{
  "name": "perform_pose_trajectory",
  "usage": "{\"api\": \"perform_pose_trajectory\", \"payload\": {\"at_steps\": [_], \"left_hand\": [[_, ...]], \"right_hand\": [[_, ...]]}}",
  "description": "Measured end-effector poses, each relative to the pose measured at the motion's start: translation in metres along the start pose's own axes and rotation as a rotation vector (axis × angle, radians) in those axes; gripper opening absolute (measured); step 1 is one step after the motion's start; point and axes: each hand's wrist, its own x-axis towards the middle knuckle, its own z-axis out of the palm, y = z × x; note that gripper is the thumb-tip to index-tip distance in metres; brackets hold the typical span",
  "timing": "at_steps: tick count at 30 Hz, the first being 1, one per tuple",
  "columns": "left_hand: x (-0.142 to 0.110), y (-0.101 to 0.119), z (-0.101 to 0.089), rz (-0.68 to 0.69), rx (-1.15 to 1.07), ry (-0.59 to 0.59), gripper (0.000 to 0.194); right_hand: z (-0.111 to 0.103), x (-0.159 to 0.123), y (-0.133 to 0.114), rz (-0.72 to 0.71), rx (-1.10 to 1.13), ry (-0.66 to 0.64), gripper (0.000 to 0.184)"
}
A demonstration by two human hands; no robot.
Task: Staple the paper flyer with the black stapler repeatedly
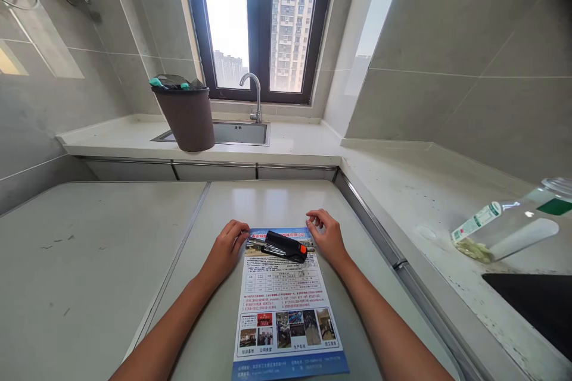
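Observation:
A printed leaflet (286,286) with blue bands, red text and small photos lies flat on the pale board. Across its upper part rests a black stapler-like tool (284,246) with an orange patch at its right end and a silver metal part toward the left. My left hand (227,247) has its fingers closed at the leaflet's top left corner, close to the tool's metal end. At the top right corner is my right hand (328,235), its fingers loosely curved with a gap between finger and thumb. Neither hand grips the tool.
A brown bin (187,119) with a dark liner stands at the sink (241,133), left of the tap (257,95). On the right counter (402,190), a clear plastic bottle (513,226) lies tilted near a black panel (536,303). A window is behind.

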Motion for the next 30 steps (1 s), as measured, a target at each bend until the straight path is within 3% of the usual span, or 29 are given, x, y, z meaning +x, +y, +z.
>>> {"api": "perform_pose_trajectory", "payload": {"at_steps": [5,10,16,22,30], "left_hand": [[-0.003,0.001,0.001,0.049,0.006,-0.011,0.012],[-0.004,0.0,0.001,0.118,-0.057,-0.042,0.017],[-0.005,0.005,0.001,0.155,-0.084,-0.123,0.019],[-0.005,0.001,0.0,0.148,-0.057,-0.114,0.02],[-0.004,0.005,-0.005,-0.042,-0.052,-0.171,0.018]], "right_hand": [[0.002,-0.005,-0.024,-0.158,0.136,-0.268,0.02],[0.013,-0.008,-0.026,-0.191,0.166,-0.443,0.032],[0.015,-0.009,-0.027,-0.183,0.122,-0.524,0.037],[0.015,-0.01,-0.033,-0.193,0.073,-0.546,0.04],[0.019,-0.013,-0.034,-0.169,0.103,-0.519,0.047]]}}
